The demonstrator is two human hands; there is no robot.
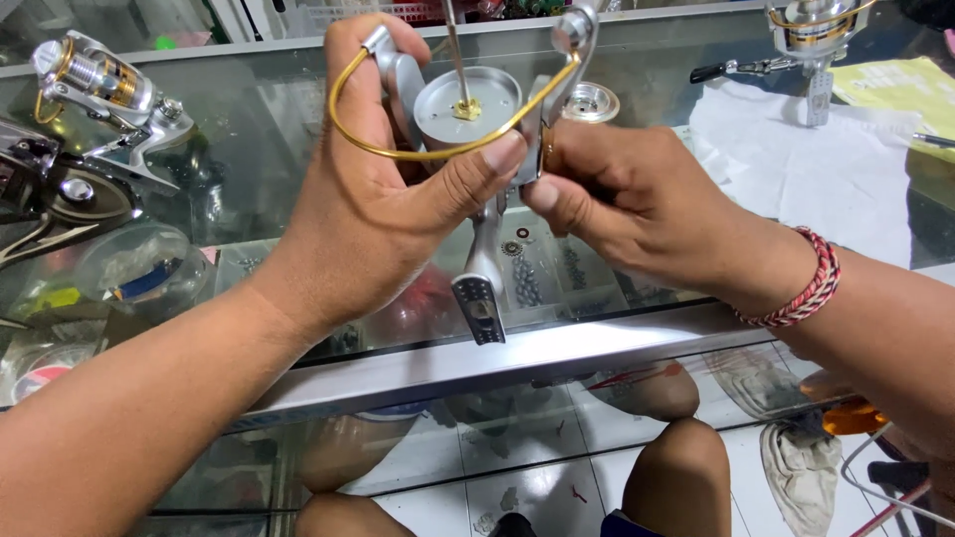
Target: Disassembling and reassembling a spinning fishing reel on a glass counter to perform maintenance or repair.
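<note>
My left hand [383, 199] and right hand [617, 189] grip 1 silver fishing reel [468, 109] above the glass counter [249, 119]; 2 more reels [99, 89] lie there, with 1 yellow sheet [895, 85] at its far right

Your left hand [383, 199] and right hand [622, 199] hold the reel [468, 109] between them above the glass counter [279, 129]; another reel [95, 85] lies far left

The spinning reel [468, 149] is matt silver metal with a glossy gold wire bail [398, 149] and a ridged grey foot [479, 308]. The counter [298, 129] is reflective glass edged in brushed metal. A white cloth [796, 159] looks soft; the bracelet [806, 283] is braided red cord.
</note>
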